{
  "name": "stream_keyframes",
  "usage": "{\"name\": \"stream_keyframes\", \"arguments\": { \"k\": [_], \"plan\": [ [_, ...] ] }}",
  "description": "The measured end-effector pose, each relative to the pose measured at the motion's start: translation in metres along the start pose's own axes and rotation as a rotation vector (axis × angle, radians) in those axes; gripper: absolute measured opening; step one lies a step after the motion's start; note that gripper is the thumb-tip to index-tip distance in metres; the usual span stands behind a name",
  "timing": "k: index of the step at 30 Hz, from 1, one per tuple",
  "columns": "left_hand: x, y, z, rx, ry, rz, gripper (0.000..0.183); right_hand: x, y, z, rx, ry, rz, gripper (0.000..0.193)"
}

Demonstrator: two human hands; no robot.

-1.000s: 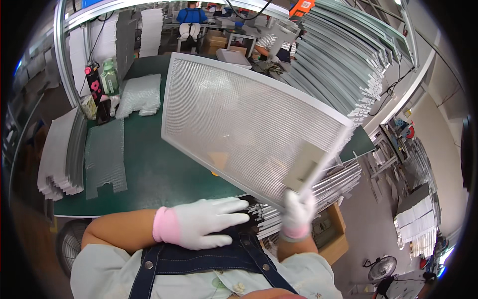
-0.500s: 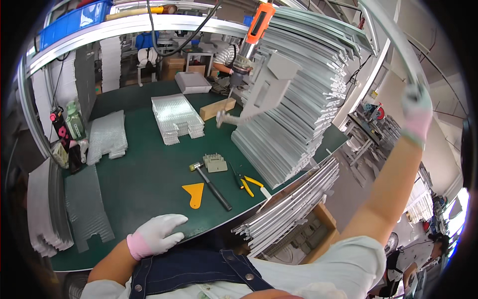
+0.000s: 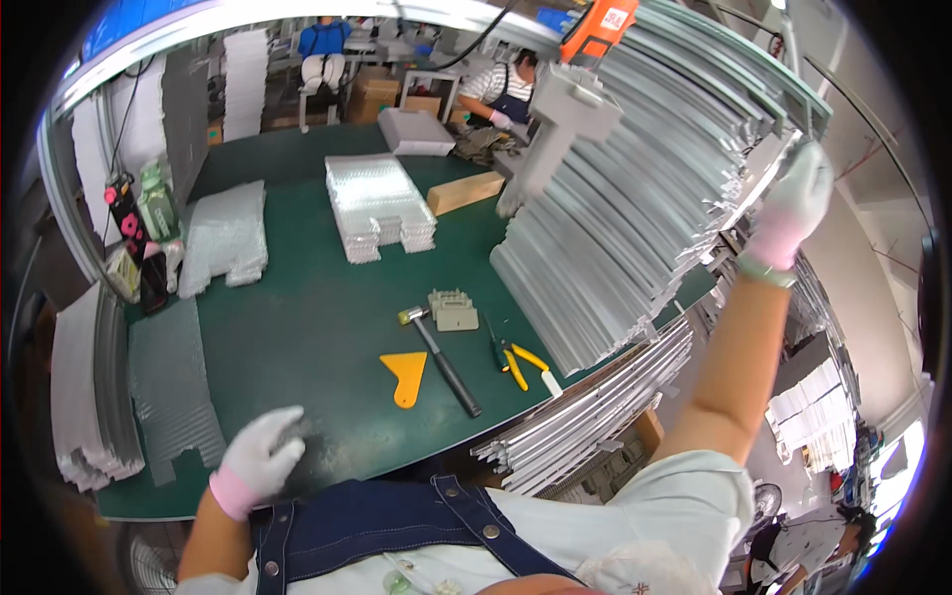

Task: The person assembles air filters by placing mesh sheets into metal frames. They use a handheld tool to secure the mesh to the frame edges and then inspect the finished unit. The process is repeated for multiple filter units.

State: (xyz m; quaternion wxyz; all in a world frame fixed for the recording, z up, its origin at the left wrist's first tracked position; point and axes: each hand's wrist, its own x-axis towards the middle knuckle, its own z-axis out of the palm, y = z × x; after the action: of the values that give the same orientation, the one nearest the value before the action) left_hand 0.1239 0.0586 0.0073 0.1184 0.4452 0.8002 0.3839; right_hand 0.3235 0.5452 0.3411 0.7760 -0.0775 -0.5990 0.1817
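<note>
My right hand [image 3: 793,203], in a white glove with a pink cuff, is raised at the right end of the tall stack of grey metal profiles [image 3: 635,198]. Its fingers curl around the end of a long grey metal profile [image 3: 739,64] at the top of that stack; the grip itself is partly hidden. My left hand [image 3: 260,458], gloved alike, hovers over the table's near edge with fingers apart, holding nothing. Nearest to it lie a yellow scraper [image 3: 405,377] and a hammer [image 3: 448,369]. Beyond are a small grey slotted part [image 3: 454,311] and yellow-handled pliers [image 3: 518,363].
An orange power driver [image 3: 598,28] hangs above the green table [image 3: 297,342], by a grey bracket [image 3: 560,124]. Bubble-wrap sleeves [image 3: 382,208], a wooden block [image 3: 464,192] and flat stacks [image 3: 89,392] lie around. Profiles [image 3: 585,407] sit below the right edge. A co-worker [image 3: 501,91] sits beyond.
My right hand has come down and inward, bringing the profile from overhead to the stack's top. My left hand has shifted left and its fingers now point more forward. The view has tilted.
</note>
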Motion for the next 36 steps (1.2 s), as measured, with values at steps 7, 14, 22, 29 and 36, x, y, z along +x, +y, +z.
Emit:
{"name": "stream_keyframes", "arguments": {
  "k": [7, 14, 22, 29, 36],
  "plan": [
    [0.146, 0.102, -0.05, 0.149, 0.093, 0.606, 0.057, -0.14, 0.107, 0.096, 0.192, -0.392, 0.402, 0.05],
    [0.235, 0.181, -0.056, 0.129, 0.453, 0.803, 0.067, -0.128, 0.114, 0.171, 0.339, -0.426, 0.583, 0.071],
    [0.256, 0.229, -0.043, 0.222, 0.791, 0.835, 0.083, -0.174, 0.078, 0.164, 0.851, -0.554, 0.562, 0.039],
    [0.239, 0.208, -0.059, 0.064, 0.501, 0.722, 0.054, -0.23, 0.022, 0.114, 0.527, -0.647, 0.566, 0.019],
    [0.176, 0.117, 0.028, 0.152, 0.488, 0.56, 0.083, -0.34, 0.044, 0.065, 0.454, -0.894, 0.747, 0.033]
  ]
}}
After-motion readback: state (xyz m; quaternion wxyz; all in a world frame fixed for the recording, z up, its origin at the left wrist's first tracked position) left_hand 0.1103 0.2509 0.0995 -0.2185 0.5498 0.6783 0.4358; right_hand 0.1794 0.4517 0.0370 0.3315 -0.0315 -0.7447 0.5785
